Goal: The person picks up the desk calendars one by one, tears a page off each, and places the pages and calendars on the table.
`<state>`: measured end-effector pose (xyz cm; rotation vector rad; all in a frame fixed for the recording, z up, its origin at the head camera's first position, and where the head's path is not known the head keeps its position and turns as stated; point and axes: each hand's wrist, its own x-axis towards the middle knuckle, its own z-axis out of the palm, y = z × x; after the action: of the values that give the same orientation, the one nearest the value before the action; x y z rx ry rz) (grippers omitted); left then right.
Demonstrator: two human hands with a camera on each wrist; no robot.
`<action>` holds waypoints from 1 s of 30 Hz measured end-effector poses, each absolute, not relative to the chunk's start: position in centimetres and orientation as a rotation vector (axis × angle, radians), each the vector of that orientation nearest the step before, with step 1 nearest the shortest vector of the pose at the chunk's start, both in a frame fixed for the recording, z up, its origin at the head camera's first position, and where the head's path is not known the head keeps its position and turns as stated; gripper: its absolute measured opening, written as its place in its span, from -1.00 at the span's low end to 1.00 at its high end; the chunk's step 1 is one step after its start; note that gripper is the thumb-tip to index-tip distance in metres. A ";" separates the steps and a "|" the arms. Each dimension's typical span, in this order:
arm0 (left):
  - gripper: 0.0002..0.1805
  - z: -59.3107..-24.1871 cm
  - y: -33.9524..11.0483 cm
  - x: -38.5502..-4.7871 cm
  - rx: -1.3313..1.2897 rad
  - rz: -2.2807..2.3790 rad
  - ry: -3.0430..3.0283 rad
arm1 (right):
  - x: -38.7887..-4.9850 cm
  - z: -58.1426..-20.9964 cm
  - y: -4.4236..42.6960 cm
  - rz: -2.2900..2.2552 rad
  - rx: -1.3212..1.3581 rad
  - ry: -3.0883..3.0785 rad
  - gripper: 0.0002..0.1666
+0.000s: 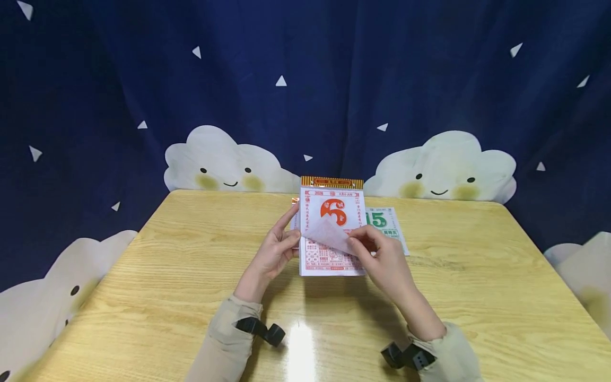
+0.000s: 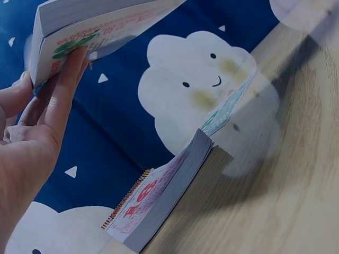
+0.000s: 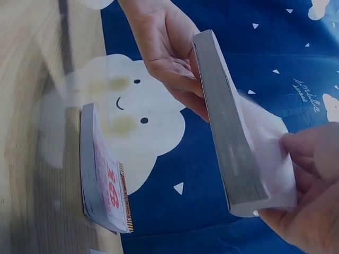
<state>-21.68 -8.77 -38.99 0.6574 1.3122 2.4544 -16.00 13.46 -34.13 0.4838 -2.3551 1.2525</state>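
Note:
A thick tear-off calendar is held up above the table, its top page showing a red 6 under a gold-and-red header strip. My left hand grips its left edge, thumb in front and fingers behind, as the left wrist view also shows. Between thumb and fingers, my right hand pinches the corner of a thin sheet. That sheet is lifted and folded across the page, its pale back showing. In the right wrist view the sheet bends away from the pad's thick grey page edge.
Behind the held calendar, a second thick calendar with red print lies on the table. Near it is a page with a green 15. The wooden table meets a dark blue curtain with smiling clouds.

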 end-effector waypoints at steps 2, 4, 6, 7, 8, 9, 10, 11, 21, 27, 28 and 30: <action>-0.31 -39.0 -8.7 -21.6 0.657 2.453 1.322 | -16.1 -34.1 13.6 1.265 0.468 -2.327 -0.94; -0.31 -39.1 -8.8 -21.6 0.659 2.460 1.317 | -16.3 -34.1 13.8 1.278 0.462 -2.309 -0.94; -0.31 -39.3 -8.8 -21.6 0.672 2.460 1.314 | -16.4 -33.9 14.1 1.286 0.460 -2.306 -0.92; -0.31 -39.3 -8.8 -21.7 0.675 2.460 1.314 | -16.4 -33.8 14.3 1.289 0.460 -2.308 -0.90; -0.31 -39.3 -8.8 -21.7 0.674 2.461 1.314 | -16.5 -33.7 14.4 1.291 0.462 -2.311 -0.87; -0.32 -39.4 -8.8 -21.7 0.674 2.461 1.317 | -16.6 -33.6 14.6 1.294 0.463 -2.313 -0.85; -0.31 -39.4 -8.9 -21.8 0.673 2.460 1.323 | -16.6 -33.5 14.8 1.292 0.461 -2.317 -0.82; -0.31 -39.4 -8.9 -21.8 0.677 2.459 1.329 | -16.7 -33.4 14.9 1.295 0.460 -2.318 -0.80; -0.33 -39.1 -8.9 -21.9 0.675 2.481 1.411 | -17.5 -32.8 16.4 1.454 0.339 -2.287 -0.78; -0.34 -39.1 -8.9 -21.9 0.657 2.490 1.476 | -18.2 -32.1 17.3 1.590 0.209 -2.273 -0.76; -0.34 -39.1 -8.9 -21.9 0.651 2.491 1.485 | -18.3 -32.0 17.4 1.608 0.196 -2.273 -0.75; -0.35 -39.1 -8.9 -22.0 0.644 2.492 1.504 | -18.6 -31.9 17.6 1.652 0.174 -2.270 -0.73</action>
<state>-21.97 -8.94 -39.07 0.6436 1.5039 2.4915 -18.61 17.62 -31.90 0.1736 -2.2703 1.6517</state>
